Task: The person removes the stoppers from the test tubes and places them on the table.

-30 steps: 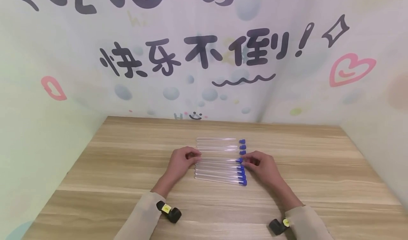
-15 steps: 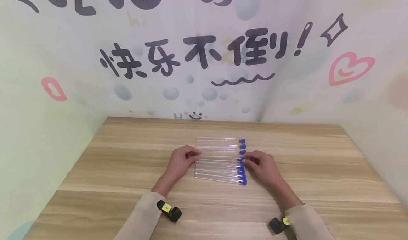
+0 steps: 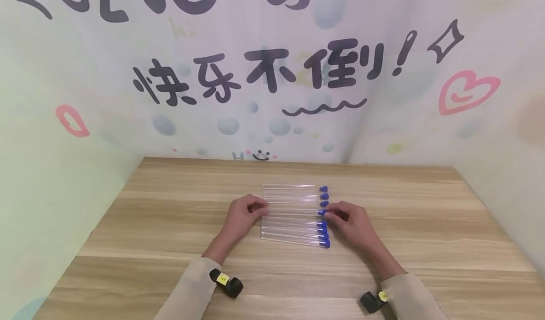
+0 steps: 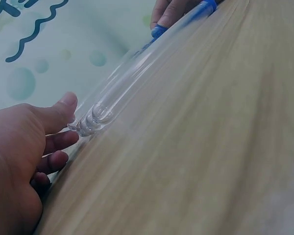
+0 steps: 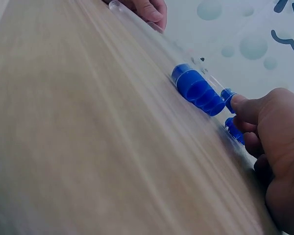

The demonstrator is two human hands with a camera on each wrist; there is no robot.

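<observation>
In the head view my left hand (image 3: 242, 216) pinches the rounded end of a clear test tube (image 3: 294, 212) lying crosswise on the table. At the tube's other end, the thumb and fingers of my right hand (image 3: 351, 221) pinch its blue cap (image 5: 227, 97), which sits at the mouth; how deep it is in cannot be seen. Nearer me lie several capped test tubes (image 3: 289, 231) side by side, blue caps (image 5: 196, 89) to the right. Beyond the held tube are uncapped tubes (image 3: 289, 186), with loose blue caps (image 3: 324, 189) set just off their mouths.
The wood-grain table (image 3: 149, 225) runs back to a printed wall cloth (image 3: 204, 126) with dark lettering. Pale side walls (image 3: 55, 183) border the table left and right. A black camera (image 3: 232, 286) is strapped to each sleeve.
The hands stay in nearly the same place. The held tube and its cap have shifted slightly right and away from the capped row, with the right fingertips still on the cap.
</observation>
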